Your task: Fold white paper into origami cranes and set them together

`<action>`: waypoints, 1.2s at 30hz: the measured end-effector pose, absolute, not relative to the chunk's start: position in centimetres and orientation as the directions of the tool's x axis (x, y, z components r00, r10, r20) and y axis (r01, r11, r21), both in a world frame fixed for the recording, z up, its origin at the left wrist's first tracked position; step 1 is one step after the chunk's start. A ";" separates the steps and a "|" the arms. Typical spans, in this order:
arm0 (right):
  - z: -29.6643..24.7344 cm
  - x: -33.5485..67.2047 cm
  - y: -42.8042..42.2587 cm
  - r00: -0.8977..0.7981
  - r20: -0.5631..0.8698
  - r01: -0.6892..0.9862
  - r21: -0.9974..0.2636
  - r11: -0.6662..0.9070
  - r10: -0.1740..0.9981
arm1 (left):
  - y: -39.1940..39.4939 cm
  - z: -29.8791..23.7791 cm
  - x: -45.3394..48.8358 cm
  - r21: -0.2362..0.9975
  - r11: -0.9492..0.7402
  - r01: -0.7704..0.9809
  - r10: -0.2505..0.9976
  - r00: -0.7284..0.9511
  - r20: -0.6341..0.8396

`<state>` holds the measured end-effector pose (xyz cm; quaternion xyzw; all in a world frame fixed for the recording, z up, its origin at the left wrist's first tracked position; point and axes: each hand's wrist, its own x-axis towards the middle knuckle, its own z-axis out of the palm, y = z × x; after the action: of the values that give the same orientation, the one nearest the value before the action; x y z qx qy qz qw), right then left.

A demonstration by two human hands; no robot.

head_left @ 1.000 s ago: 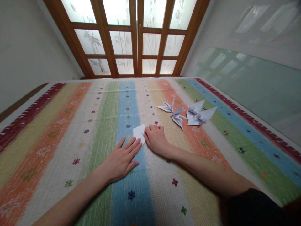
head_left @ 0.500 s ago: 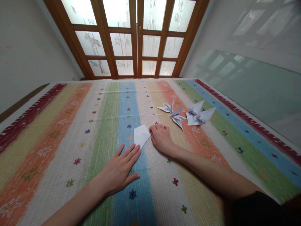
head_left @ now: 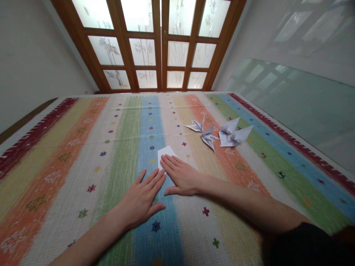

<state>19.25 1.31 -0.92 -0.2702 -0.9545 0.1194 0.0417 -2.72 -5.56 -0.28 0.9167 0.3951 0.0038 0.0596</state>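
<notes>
Folded white paper (head_left: 165,152): light, thin, likely creases easily; best taken by its free far corner. Left hand (head_left: 141,197) and right hand (head_left: 181,177) lie flat, fingers spread, gripping nothing, right fingertips pressing the paper's near edge.

Bare forearms; a black sleeve (head_left: 302,245) on the right arm

White folded paper (head_left: 165,153); white paper cranes (head_left: 219,133) w/ grey shadows. Mat (head_left: 83,159) striped lengthwise: dark red edge, yellow, orange, cream, green, blue, w/ small red, blue & green cross/flower motifs. Doors (head_left: 163,44): brown wood frames, frosted glass w/ bamboo pattern. Sleeve (head_left: 305,245) black.
</notes>
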 end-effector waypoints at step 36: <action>0.2 18.3 4.1 -0.939 0.017 0.315 -0.352 0.881 0.343 | -7.6 -0.2 -3.7 0.275 -0.667 0.692 0.689 0.714 -0.126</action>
<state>18.32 4.06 0.23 -0.1698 -0.9691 0.1745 0.0396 -3.72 -7.59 -0.19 0.9130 0.3782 -0.0057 0.1529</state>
